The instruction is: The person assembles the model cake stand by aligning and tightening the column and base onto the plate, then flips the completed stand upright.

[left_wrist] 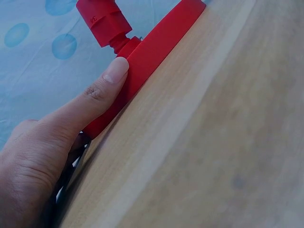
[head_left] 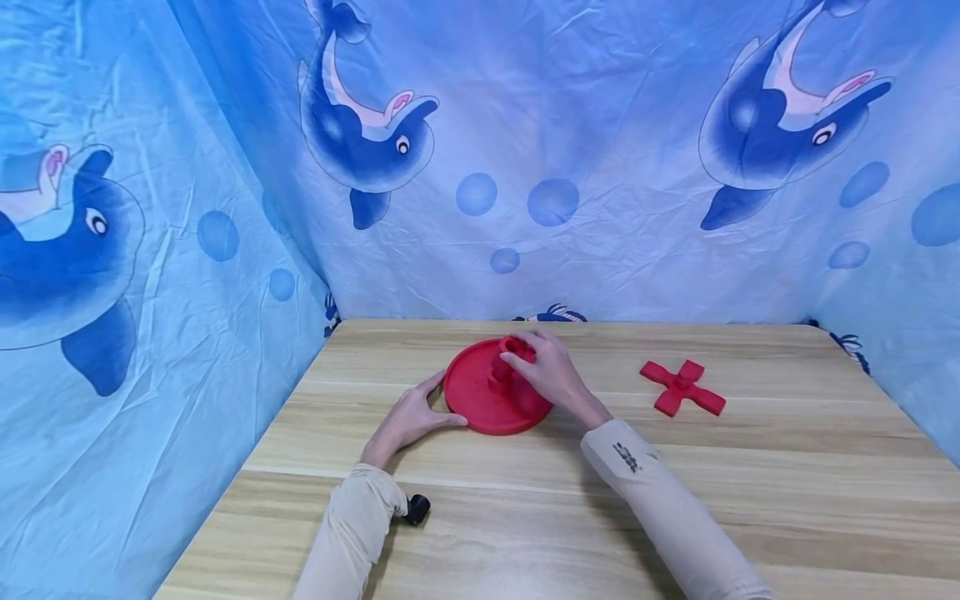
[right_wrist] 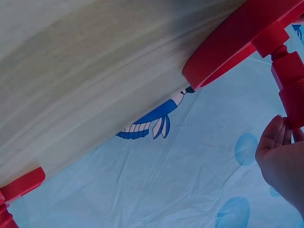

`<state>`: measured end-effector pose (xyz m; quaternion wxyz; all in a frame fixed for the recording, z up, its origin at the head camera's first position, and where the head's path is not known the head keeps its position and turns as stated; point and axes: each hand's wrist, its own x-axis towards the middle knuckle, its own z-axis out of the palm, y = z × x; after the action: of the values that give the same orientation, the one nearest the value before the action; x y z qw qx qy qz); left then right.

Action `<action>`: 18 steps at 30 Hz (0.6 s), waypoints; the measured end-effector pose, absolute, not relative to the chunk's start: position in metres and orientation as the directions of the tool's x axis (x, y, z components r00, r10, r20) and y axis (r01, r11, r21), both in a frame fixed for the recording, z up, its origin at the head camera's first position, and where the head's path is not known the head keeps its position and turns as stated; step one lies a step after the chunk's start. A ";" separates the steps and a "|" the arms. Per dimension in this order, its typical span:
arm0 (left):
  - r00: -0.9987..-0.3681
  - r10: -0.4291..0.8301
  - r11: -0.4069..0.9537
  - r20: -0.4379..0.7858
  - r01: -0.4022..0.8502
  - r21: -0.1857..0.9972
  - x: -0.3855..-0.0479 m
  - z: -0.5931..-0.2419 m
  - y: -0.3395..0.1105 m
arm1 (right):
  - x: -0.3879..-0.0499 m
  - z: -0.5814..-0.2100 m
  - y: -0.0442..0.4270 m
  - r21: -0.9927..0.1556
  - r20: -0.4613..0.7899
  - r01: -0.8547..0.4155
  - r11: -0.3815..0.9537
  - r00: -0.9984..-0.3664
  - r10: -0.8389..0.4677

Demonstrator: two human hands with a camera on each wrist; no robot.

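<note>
A round red disc with a raised rim [head_left: 480,417] lies on the table, and a red column [left_wrist: 108,23] rises from its middle. My left hand [head_left: 408,421] holds the disc's rim at the left side, thumb and fingers spread around the edge; in the left wrist view the thumb [left_wrist: 102,88] presses on the rim. My right hand [head_left: 551,371] grips the top of the column [right_wrist: 292,90], which looks slightly tilted in the head view. How the column's foot meets the disc is partly hidden by the right hand.
A red four-armed cross piece [head_left: 681,386] with a small central stub lies on the wooden table [head_left: 525,517], right of the disc. A small black object [head_left: 417,509] sits at the left sleeve. Blue dolphin-print cloth [head_left: 525,125] hangs behind and at both sides.
</note>
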<state>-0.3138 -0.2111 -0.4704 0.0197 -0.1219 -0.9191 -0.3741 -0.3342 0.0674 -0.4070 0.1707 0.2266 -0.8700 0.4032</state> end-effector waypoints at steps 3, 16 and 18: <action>-0.968 0.211 0.691 0.134 0.244 0.680 -0.314 -0.471 -0.211 | -0.336 -0.405 0.065 -0.619 0.473 -0.528 0.582 -0.842 -0.260; -0.972 0.204 0.701 0.115 0.227 0.676 -0.314 -0.471 -0.212 | -0.341 -0.406 0.051 -0.597 0.445 -0.508 0.620 -0.854 -0.271; -0.973 0.203 0.701 0.113 0.225 0.677 -0.314 -0.471 -0.212 | -0.342 -0.408 0.051 -0.604 0.437 -0.507 0.615 -0.856 -0.276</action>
<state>-0.3144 -0.2121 -0.4713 0.0147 -0.1159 -0.9220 -0.3691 -0.3418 0.0508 -0.4076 0.1523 0.2209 -0.8856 0.3791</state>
